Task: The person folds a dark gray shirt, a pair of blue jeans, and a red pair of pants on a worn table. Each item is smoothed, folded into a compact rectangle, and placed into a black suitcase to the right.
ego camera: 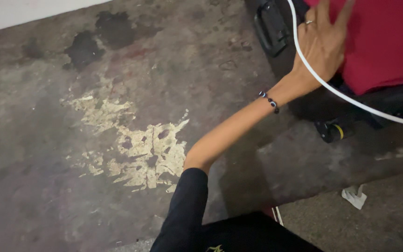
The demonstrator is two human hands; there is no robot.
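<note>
1. The left hand (pixel 322 43) lies flat with its fingers spread on the red cloth (pixel 383 42); its grip is released, grasping nothing.
2. A ring sits on one finger, and a dark bead bracelet (pixel 269 101) goes around the wrist.
3. The red cloth covers a black case (pixel 276 28) at the top right, on the stained concrete floor (pixel 117 140).
4. A white cable (pixel 332 88) curves just beside the hand.
5. The right hand is outside the picture.
</note>
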